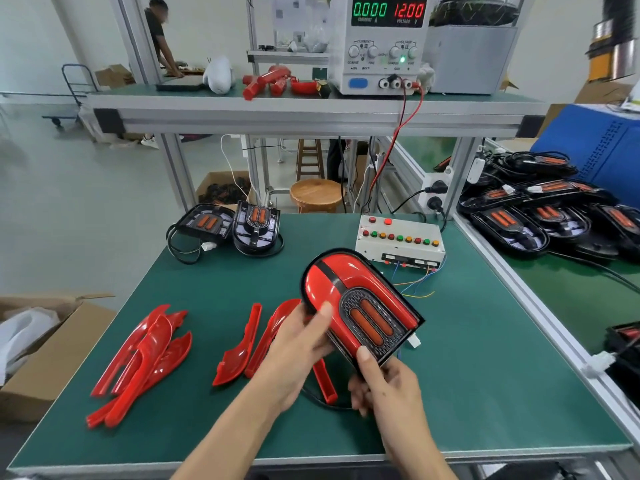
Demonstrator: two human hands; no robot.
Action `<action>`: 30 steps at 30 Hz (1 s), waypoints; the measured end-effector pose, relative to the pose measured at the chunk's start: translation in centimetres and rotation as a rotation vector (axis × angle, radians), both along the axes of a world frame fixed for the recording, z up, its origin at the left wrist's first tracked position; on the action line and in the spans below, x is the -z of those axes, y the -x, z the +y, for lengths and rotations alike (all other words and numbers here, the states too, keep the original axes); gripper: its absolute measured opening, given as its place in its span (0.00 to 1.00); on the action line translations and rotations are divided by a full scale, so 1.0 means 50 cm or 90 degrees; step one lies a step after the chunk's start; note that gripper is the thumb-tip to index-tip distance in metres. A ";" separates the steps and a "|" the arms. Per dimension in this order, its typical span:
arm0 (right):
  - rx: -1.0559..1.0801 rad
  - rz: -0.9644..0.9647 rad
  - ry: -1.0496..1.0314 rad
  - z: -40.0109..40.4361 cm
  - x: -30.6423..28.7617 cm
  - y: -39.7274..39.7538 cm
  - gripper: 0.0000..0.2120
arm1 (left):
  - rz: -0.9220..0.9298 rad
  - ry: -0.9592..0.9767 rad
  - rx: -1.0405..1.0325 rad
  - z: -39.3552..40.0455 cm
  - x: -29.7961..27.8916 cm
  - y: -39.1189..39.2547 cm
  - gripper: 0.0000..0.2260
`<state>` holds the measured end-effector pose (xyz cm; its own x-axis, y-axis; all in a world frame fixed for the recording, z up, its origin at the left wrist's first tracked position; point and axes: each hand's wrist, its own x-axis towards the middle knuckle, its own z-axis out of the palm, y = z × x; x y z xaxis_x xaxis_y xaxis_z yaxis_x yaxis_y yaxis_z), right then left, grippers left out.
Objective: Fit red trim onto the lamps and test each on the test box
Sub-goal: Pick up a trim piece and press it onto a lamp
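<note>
1. The arch-shaped black plastic lamp with glossy red trim and two orange lenses [360, 303] was held tilted in the air above the green-matted surface [485, 358], just in front of the white test box with coloured buttons [398, 239] but apart from it.
2. The left hand [298, 344] gripped the lamp's left edge, thumb pressed on the red face and fingers curled behind.
3. The right hand [384, 382] clamped the lamp's lower corner, thumb on the rim, fingers wrapped underneath.
4. The lamp looked light and rigid: a hollow moulded shell that two hands carried easily. Its glossy trim probably was slick and would mark or scratch, so the black rim and back seemed the better places to hold.
5. The white connector [414, 341] hung on thin wires at the lower right edge; these looked like the fragile part and should not bear the weight.
6. The loose red plastic trim pieces [145, 355] lay piled on the surface at the left; thin and slightly springy by their look, they would likely snap if forced.
</note>
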<state>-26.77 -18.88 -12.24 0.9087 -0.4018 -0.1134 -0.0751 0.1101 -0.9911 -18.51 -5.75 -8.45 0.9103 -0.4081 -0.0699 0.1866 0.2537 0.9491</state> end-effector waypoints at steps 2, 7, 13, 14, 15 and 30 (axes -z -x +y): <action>-0.013 -0.006 -0.004 -0.001 0.003 0.001 0.28 | 0.050 0.045 -0.021 0.000 -0.014 -0.010 0.26; -0.033 -0.030 0.006 -0.004 0.008 0.006 0.25 | 0.078 0.097 -0.053 -0.013 -0.021 -0.015 0.26; -0.053 -0.042 0.012 -0.007 0.008 0.008 0.26 | 0.078 0.099 -0.080 -0.006 -0.023 -0.017 0.24; -0.055 -0.043 0.011 -0.007 0.008 0.007 0.28 | 0.077 0.097 -0.079 -0.005 -0.023 -0.018 0.23; -0.057 -0.044 0.010 -0.006 0.008 0.007 0.29 | 0.075 0.097 -0.079 -0.006 -0.023 -0.018 0.22; -0.075 -0.055 0.007 -0.010 0.009 0.006 0.31 | 0.156 0.156 -0.155 -0.029 -0.054 -0.031 0.24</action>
